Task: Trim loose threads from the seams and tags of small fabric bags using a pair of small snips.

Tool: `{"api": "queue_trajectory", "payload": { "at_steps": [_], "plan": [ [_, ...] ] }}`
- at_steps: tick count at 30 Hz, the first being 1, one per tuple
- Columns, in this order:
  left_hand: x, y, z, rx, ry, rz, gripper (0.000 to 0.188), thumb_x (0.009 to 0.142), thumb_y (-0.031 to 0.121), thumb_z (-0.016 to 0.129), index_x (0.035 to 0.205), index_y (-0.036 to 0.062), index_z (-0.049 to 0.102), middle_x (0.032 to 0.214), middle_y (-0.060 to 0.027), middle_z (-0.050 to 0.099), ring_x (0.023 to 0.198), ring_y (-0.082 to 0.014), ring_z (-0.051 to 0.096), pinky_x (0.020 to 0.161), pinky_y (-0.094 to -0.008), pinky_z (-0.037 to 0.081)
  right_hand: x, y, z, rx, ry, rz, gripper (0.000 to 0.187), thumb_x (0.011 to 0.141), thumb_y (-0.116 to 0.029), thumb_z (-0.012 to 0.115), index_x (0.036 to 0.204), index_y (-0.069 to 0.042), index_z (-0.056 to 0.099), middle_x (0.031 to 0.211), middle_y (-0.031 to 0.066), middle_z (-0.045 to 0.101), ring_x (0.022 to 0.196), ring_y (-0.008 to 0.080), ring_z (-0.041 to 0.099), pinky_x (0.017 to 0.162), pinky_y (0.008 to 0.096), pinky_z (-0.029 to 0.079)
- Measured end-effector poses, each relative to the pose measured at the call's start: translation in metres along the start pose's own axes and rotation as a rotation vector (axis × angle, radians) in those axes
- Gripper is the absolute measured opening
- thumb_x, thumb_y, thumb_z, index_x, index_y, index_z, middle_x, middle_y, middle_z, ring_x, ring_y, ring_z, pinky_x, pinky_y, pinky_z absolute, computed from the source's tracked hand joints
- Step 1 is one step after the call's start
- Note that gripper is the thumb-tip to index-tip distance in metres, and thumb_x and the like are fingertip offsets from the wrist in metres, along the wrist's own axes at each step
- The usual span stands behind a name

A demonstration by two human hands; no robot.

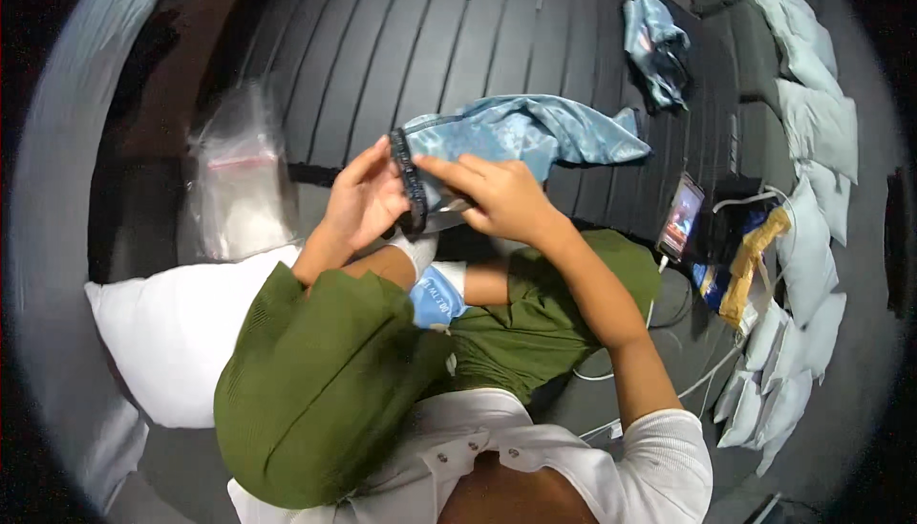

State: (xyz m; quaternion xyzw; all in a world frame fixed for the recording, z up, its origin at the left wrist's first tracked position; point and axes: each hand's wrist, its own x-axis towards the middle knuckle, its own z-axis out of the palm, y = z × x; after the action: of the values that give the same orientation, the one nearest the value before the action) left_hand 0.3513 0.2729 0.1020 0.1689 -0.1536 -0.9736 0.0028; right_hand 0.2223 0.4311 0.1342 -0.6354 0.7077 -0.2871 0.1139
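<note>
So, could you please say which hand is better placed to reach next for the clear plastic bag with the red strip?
Probably the left hand: it is nearer the bag, while the right hand would have to reach past it. Both are at the shiny light-blue cloth.

A dark, ribbed surface (439,37) carries a crumpled blue cloth (653,39) (partly black) — toward its far right.

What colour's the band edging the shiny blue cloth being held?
The narrow band is mostly black, clearest in head view.

Probably a home — the white pillow (181,342) and plugged-in phone (681,218) suggest as much.
</note>
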Motion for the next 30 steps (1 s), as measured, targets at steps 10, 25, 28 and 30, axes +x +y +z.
{"api": "queue_trajectory", "payload": {
  "at_steps": [10, 25, 28, 30],
  "plan": [
    [-0.004, 0.000, 0.002, 0.168, 0.087, 0.031, 0.033, 0.090, 0.020, 0.040, 0.118, 0.0037, 0.044, 0.113, -0.0122, 0.053, 0.101, -0.0208, 0.053, 0.083, -0.0368, 0.044, -0.005, 0.005, 0.013, -0.053, -0.051, -0.060, 0.061, 0.065, -0.017, 0.059, 0.124, -0.026, 0.045, 0.073, 0.0054, 0.054, 0.058, 0.0256, 0.058, 0.048, 0.0375, 0.047],
    [-0.004, 0.000, -0.003, 0.139, 0.074, 0.049, 0.034, 0.090, 0.016, 0.039, 0.119, 0.0010, 0.043, 0.110, -0.0103, 0.055, 0.101, -0.0202, 0.054, 0.084, -0.0362, 0.045, -0.005, 0.005, 0.012, 0.029, -0.149, -0.169, 0.054, 0.064, -0.017, 0.060, 0.116, -0.024, 0.051, 0.068, 0.0054, 0.055, 0.059, 0.0267, 0.059, 0.049, 0.0388, 0.046],
    [-0.005, 0.001, -0.001, 0.154, 0.118, 0.071, 0.033, 0.090, 0.016, 0.039, 0.119, 0.0008, 0.043, 0.110, -0.0103, 0.055, 0.102, -0.0199, 0.054, 0.086, -0.0365, 0.044, -0.005, 0.004, 0.013, 0.029, -0.195, -0.176, 0.052, 0.063, -0.017, 0.060, 0.115, -0.024, 0.052, 0.068, 0.0053, 0.055, 0.060, 0.0265, 0.059, 0.050, 0.0386, 0.046],
    [-0.004, 0.001, -0.002, 0.156, 0.110, 0.072, 0.033, 0.090, 0.016, 0.039, 0.119, 0.0013, 0.043, 0.110, -0.0101, 0.055, 0.102, -0.0198, 0.054, 0.086, -0.0369, 0.044, -0.005, 0.004, 0.016, 0.030, -0.167, -0.191, 0.056, 0.062, -0.016, 0.060, 0.117, -0.025, 0.052, 0.067, 0.0048, 0.053, 0.058, 0.0257, 0.058, 0.049, 0.0374, 0.046]
  ]
}}
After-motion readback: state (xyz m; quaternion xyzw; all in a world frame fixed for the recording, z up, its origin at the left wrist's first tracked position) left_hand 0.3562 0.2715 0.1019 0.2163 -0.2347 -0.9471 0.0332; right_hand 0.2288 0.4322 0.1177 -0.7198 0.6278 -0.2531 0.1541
